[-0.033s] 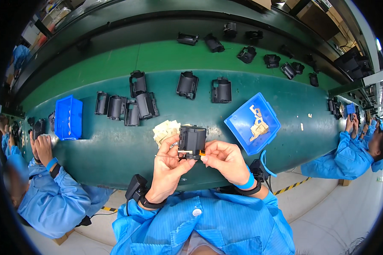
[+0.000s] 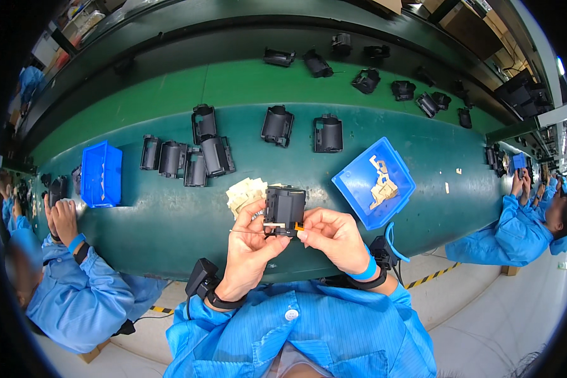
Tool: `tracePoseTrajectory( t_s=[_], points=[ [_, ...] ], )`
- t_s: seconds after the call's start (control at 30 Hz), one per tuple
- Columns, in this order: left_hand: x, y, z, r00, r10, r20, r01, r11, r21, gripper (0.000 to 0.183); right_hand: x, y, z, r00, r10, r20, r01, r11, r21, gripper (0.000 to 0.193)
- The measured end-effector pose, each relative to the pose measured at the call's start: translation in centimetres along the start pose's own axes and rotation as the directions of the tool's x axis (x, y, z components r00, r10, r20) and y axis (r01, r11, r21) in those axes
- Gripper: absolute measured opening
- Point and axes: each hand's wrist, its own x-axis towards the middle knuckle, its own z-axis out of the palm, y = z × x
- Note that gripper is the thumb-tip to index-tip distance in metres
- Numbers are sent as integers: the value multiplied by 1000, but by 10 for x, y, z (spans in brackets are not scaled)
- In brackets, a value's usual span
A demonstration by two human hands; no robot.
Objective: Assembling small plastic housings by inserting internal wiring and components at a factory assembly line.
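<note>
The left hand (image 2: 249,255) curls round the lower left of a black housing (image 2: 286,205), gripping it, while the right hand (image 2: 334,238) has thumb and forefinger closed in a pinch on a small orange piece (image 2: 298,226) at the housing's lower right corner. The housing is held up over the near part of the worktop (image 2: 435,201), between the two hands. A pale strip (image 2: 274,225) crosses its lower edge, and a thin wire (image 2: 246,232) lies across the left fingers; whether the wire joins the housing is hard to make out from here.

At the far left sits a co-worker in a blue smock (image 2: 75,296), hands near more dark parts. Next comes a blue bin (image 2: 102,173), then a cluster of five black housings (image 2: 172,159), some touching. A loose pile of cream pieces (image 2: 246,191) lies just beyond the left hand, touching or nearly touching the held housing in this view. Farther back, two upright housings (image 2: 277,126) stand apart from each other, and beyond them more dark housings (image 2: 365,80) lie scattered along a green strip (image 2: 239,82). To the right of the held housing, a tilted blue tray (image 2: 359,183) contains cream cut-outs (image 2: 384,189). Two small pale scraps (image 2: 447,188) lie past it, and another person in blue (image 2: 510,233) sits at the far right.
</note>
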Motion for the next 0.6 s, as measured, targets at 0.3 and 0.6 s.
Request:
tracePoseTrajectory(
  t_s=[0.3,0.6],
  points=[
    [-1,-3,5,999,32,-20,-31,999,33,63,0,6,-5,999,-17,34,17,1000,-4,6],
    [2,-7,5,998,43,-43,-40,996,78,60,1,7,-7,999,-18,46,18,1000,-9,6]
  ],
)
